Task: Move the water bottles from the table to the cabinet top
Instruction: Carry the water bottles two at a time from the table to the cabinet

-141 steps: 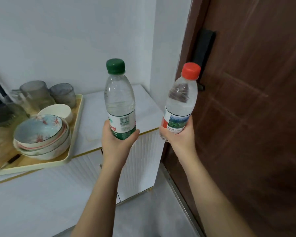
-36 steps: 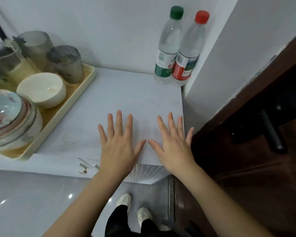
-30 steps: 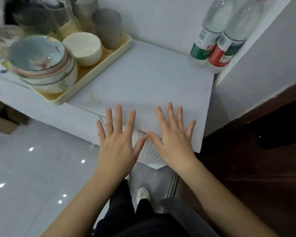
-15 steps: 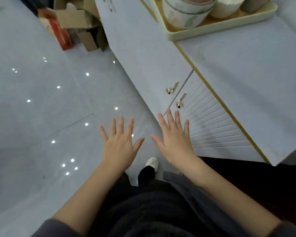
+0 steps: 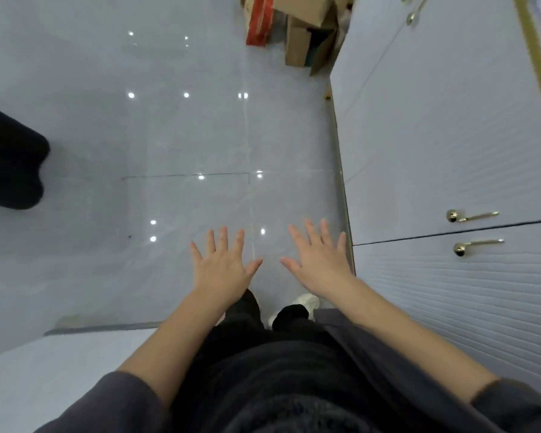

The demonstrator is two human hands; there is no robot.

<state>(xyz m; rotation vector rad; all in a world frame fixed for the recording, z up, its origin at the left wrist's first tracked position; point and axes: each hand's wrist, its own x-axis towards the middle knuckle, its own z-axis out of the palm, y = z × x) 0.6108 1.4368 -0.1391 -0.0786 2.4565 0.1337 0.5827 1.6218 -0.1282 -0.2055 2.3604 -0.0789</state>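
Cropped by the top edge: brown cardboard boxes (image 5: pixel 306 32). Cropped at left and unidentifiable: a black rounded shape (image 5: pixel 10 160). Mostly hidden behind black trouser legs (image 5: pixel 247 310): one white shoe (image 5: pixel 308 300).

Let go of both bottles, gripped 4.7 seconds back and by 1.2 seconds back standing side by side in the corner of the cabinet top. Turned away since then, losing bottles, tray, bowls and cups from sight. Now holding nothing in left hand (image 5: pixel 221 270) or right hand (image 5: pixel 320 264), fingers spread flat over the floor (image 5: pixel 169 135) instead of over the white top. Swung the cabinet front (image 5: pixel 434 135) to the right side, gold handles (image 5: pixel 469 216) now right of the right hand, cardboard boxes (image 5: pixel 303 32) up at top centre. Picked up a dark shape (image 5: pixel 10 160) at the left edge and grey sleeves (image 5: pixel 107 401) at both elbows.
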